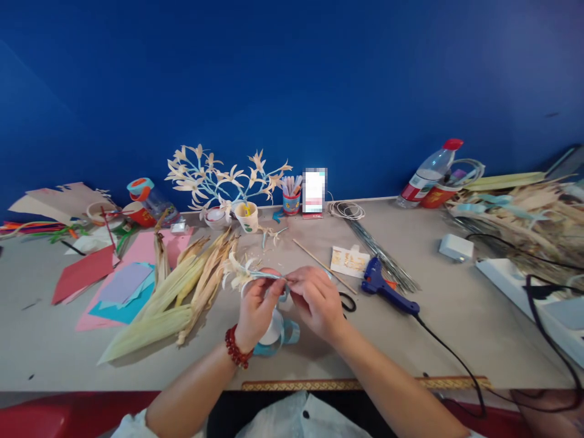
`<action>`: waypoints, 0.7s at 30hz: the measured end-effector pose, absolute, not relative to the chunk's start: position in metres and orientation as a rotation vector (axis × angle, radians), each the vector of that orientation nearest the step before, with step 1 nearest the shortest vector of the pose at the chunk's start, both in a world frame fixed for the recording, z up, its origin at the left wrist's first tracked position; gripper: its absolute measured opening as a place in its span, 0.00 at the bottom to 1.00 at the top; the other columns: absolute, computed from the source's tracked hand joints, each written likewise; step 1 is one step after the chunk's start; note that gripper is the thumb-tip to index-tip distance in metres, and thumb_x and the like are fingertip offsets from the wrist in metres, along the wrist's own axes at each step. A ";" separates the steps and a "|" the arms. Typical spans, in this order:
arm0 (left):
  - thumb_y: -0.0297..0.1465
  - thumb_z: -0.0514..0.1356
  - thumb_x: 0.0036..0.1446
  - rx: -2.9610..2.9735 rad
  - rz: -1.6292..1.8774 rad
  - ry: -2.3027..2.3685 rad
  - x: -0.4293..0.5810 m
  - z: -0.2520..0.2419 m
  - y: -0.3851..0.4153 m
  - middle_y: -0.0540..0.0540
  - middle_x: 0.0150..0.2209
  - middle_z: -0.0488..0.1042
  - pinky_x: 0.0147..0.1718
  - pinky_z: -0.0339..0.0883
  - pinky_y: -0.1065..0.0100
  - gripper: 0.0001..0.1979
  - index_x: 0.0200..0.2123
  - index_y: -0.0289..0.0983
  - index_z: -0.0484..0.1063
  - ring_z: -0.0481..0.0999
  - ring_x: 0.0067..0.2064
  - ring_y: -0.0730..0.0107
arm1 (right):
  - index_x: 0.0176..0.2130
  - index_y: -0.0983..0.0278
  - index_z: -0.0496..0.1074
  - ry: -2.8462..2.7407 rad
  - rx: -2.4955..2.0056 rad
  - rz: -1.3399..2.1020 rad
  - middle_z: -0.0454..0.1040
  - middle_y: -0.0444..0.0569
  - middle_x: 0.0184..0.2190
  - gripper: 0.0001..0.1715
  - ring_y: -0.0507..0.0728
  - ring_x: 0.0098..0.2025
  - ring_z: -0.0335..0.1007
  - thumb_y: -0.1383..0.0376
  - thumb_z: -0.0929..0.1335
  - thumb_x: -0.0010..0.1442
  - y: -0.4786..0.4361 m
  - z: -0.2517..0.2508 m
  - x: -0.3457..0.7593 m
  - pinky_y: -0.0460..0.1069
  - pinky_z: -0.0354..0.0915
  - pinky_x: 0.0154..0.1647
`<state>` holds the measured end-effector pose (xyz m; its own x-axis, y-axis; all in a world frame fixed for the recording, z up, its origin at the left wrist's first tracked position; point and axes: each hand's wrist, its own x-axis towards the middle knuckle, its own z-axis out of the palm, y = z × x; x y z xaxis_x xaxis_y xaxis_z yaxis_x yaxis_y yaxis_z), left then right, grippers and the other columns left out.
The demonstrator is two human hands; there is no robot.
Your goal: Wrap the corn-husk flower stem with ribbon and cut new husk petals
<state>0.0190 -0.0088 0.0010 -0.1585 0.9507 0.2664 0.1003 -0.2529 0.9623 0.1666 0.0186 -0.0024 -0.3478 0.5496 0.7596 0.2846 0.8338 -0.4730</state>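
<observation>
My left hand (261, 304) is closed around the light-blue stem of a pale husk flower (241, 271), whose petals point left. At the stem's right end, the fingers of my right hand (318, 299) are pinched together close to my left fingertips; the stem end passes between them. Beneath my hands lies a roll of light-blue tape (290, 332), partly covered by my left wrist. Black scissor handles (347, 302) show just right of my right hand, their blades hidden. More husk flowers (228, 176) on blue stems stand in a paper cup (247, 218) behind.
Corn husks (168, 304) and coloured paper (123, 292) lie on the left. A blue glue gun (387, 288) with a trailing black cord, a bundle of wires (383, 255) and a thin stick (325, 266) are on the right. Beyond them are a power strip (511, 286) and a bottle (426, 176).
</observation>
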 end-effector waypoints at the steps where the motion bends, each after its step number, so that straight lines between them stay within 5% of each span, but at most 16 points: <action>1: 0.36 0.59 0.58 1.370 1.508 1.264 0.020 0.000 -0.010 0.48 0.27 0.73 0.31 0.65 0.70 0.10 0.30 0.36 0.74 0.71 0.29 0.70 | 0.37 0.57 0.70 -1.960 -0.625 0.268 0.78 0.51 0.37 0.10 0.60 0.39 0.72 0.73 0.65 0.60 0.018 -0.001 0.167 0.57 0.67 0.40; 21: 0.37 0.56 0.62 1.459 1.349 1.293 0.011 0.007 -0.014 0.52 0.26 0.68 0.29 0.61 0.72 0.09 0.33 0.37 0.68 0.66 0.28 0.73 | 0.35 0.56 0.74 -1.888 -0.581 0.045 0.78 0.48 0.37 0.10 0.58 0.38 0.71 0.73 0.70 0.57 0.013 -0.002 0.166 0.55 0.68 0.39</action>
